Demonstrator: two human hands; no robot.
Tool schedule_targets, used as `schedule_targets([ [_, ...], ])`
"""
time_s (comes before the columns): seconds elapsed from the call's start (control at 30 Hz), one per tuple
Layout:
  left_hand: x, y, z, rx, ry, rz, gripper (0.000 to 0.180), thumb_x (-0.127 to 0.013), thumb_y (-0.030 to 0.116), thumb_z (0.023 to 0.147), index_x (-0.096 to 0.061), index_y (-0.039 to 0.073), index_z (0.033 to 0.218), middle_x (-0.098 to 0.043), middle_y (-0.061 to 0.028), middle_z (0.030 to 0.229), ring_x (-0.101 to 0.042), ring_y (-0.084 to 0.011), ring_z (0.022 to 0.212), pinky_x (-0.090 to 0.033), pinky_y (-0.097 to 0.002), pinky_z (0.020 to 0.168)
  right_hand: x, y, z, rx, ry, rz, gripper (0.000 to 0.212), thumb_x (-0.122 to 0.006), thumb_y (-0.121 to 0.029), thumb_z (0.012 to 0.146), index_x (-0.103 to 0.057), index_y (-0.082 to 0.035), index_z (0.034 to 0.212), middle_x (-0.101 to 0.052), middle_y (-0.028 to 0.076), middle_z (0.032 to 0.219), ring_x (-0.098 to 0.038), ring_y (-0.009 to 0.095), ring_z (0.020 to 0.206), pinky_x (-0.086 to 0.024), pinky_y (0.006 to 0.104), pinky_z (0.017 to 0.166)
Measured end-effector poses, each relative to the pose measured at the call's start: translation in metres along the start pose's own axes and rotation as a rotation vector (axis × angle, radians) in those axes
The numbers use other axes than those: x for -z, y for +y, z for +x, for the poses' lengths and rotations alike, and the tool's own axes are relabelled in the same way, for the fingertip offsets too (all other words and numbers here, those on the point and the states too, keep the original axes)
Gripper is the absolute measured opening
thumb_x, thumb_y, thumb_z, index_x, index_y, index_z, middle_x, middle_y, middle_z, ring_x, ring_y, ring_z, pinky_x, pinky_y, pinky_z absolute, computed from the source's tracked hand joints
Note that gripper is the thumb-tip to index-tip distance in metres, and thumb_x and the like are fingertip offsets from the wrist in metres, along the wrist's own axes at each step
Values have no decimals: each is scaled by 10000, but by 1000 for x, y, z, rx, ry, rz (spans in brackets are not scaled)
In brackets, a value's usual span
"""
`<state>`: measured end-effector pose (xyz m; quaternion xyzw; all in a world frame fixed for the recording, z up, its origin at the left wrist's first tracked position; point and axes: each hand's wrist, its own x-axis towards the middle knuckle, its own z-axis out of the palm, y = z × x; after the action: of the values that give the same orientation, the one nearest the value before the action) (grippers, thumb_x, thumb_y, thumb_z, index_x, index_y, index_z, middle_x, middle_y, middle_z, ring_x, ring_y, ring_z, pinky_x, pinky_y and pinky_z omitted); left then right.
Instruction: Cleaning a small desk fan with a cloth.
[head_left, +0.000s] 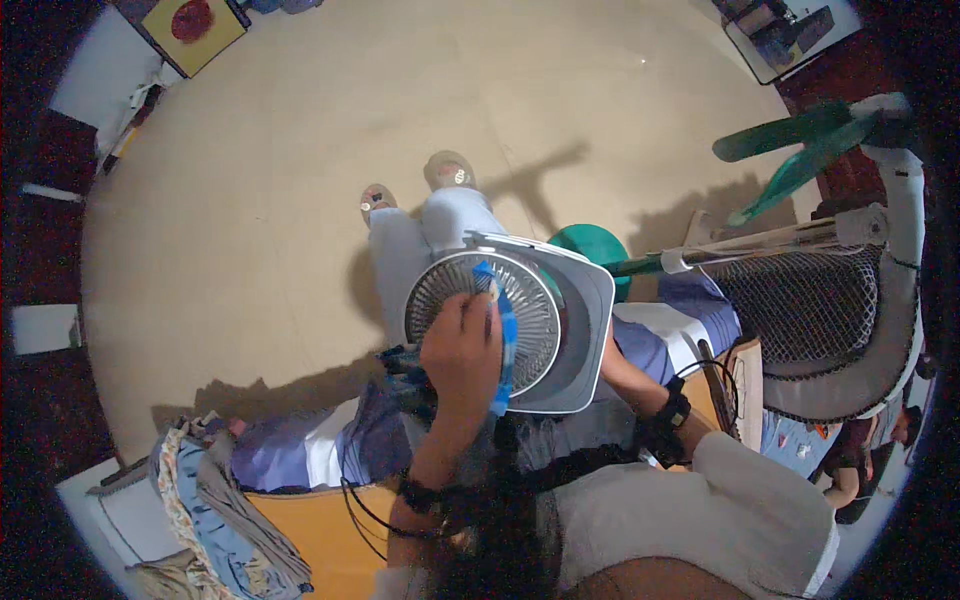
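1. We've got the small white box fan with a round grey grille point(545, 330) propped on our lap.
2. Left hand point(462, 345) is closed around a blue striped cloth point(505, 330), pressed on the grille.
3. Right hand is hidden behind the fan's casing, so its grip is anyone's guess.
4. Below is a beige floor point(300, 180); a crumpled clothes pile point(215, 500) sits at our left.

One head-worn fisheye view looks steeply down, close over the lap and floor point(300, 180)

A square yellow sign point(193, 32) with a dark red disc at its centre lay at the top left of the floor. Top right, a flat white-rimmed panel point(787, 33) lay, too blurred to identify.
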<state>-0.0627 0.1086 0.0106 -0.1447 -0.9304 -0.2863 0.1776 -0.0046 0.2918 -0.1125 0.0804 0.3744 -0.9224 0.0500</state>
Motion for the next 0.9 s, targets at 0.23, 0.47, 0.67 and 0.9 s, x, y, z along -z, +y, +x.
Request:
schedule_targets([
  [0.23,-2,2,23,27,-39,13,137,-623,112,703,-587,96,835,-553,-71,840,-567,-249,681,-458,-337,574,-36,-14,2,-60,204,-62,507,-297,-436,898,-415,-49,1203,-476,72,1184,-445,216,1058,-324,332,953],
  [0.47,11,-2,-12,1,-78,80,137,-627,116,697,-596,91,828,-553,-68,845,-564,-242,684,-455,-331,571,-8,0,3,-7,162,55,442,-292,-369,916,-425,-42,1182,-499,74,1131,-463,206,1020,-335,322,941],
  [0.67,1,-8,8,-34,10,85,136,-622,119,700,-591,80,827,-553,-69,847,-562,-245,677,-453,-341,577,-35,-16,8,-77,321,-151,396,-313,-328,917,-451,-30,1138,-520,82,1080,-480,193,987,-363,323,911],
  [0.9,-8,-2,31,41,-1,107,166,-625,127,690,-580,82,843,-539,-60,831,-556,-240,659,-448,-352,573,3,4,6,-157,297,96,371,-315,-296,919,-465,-21,1119,-538,89,1046,-502,198,942,-398,319,872],
])
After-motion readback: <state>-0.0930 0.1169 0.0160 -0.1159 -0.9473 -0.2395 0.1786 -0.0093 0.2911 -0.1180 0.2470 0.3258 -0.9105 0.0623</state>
